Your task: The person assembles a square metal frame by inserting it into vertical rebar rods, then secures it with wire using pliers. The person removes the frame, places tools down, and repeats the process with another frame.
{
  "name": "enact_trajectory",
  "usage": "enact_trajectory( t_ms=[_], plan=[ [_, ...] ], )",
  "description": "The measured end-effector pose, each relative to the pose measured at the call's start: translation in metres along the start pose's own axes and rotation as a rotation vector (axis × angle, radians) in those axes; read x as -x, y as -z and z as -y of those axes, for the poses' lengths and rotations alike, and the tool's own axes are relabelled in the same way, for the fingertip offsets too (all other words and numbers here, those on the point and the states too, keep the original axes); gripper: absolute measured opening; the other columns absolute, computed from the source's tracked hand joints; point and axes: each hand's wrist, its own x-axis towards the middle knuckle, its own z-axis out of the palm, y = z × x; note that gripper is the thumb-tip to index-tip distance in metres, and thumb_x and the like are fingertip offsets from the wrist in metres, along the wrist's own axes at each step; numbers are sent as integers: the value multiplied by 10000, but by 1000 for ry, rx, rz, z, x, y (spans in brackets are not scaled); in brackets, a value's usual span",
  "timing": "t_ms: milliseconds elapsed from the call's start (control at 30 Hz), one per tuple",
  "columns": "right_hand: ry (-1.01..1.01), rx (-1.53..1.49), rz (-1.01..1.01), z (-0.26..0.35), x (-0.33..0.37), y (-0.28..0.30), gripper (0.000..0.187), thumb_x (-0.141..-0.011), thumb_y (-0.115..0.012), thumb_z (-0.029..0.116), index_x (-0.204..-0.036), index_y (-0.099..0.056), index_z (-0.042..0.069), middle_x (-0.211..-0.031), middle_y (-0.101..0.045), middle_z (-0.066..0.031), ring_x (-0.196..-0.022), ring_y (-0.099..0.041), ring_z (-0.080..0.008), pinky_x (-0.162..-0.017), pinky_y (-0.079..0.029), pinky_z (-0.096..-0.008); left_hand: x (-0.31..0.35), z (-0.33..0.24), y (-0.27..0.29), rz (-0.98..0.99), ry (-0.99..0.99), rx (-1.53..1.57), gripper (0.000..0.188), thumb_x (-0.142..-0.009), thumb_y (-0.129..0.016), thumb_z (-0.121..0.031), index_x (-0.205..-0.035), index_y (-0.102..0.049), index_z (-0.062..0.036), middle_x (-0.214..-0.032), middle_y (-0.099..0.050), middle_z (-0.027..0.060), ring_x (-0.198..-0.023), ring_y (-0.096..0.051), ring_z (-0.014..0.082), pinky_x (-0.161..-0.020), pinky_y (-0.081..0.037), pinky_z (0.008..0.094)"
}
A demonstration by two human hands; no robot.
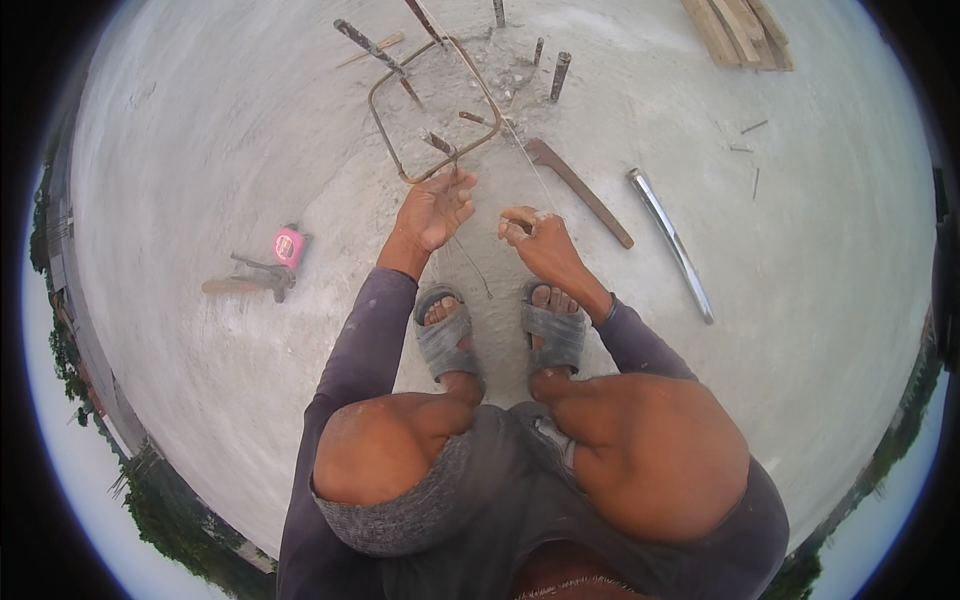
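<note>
A square stirrup of bent rusty bar (pixel 375 115) leans among upright rebar stubs. At its near corner is my left hand (pixel 433 212), palm turned up and fingers curled. A thin wire (pixel 472 262) runs down from those fingers toward the ground between my feet; the grip on it is partly hidden. My right hand (pixel 543 243) is a little to the right, apart from the stirrup, its fingers bent into a pinch. Whatever they hold is too small to make out. A pale string (pixel 530 160) stretches from the far bars down toward this hand.
Right of my hands lie a rusty flat bar with a hooked head (pixel 585 195) and a shiny metal tube (pixel 672 245). A hammer (pixel 265 280) and pink tape measure (pixel 288 245) lie left. Rebar stubs (pixel 560 78) stick up ahead; wooden boards (pixel 735 35) and nails (pixel 755 183) are far right.
</note>
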Motion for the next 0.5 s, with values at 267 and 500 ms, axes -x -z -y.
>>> enact_trajectory(
  t_ms=[267, 500],
  plan=[
    [-98, -23, 25, -2, -1, -2, 334, -942, -611, 193, -1180, -703, -22, -934, -753, -158, -821, -721, -228, -775, -528, -350, -4, 2, -14, -408, -240, -580, 103, -916, -688, -146, -952, -676, -50, -969, -681, 75, -842, -663, 209, -710, -537, 382],
    [-46, 32, -10, 13, -10, 9, 330, -955, -618, 179, -1198, -685, -34, -917, -753, -149, -817, -717, -208, -744, -528, -325, 7, 19, -47, -620, -753, -2060, 190, -856, -590, -167, -844, -713, -22, -898, -705, 175, -834, -707, 329, -703, -545, 432]
  ],
)
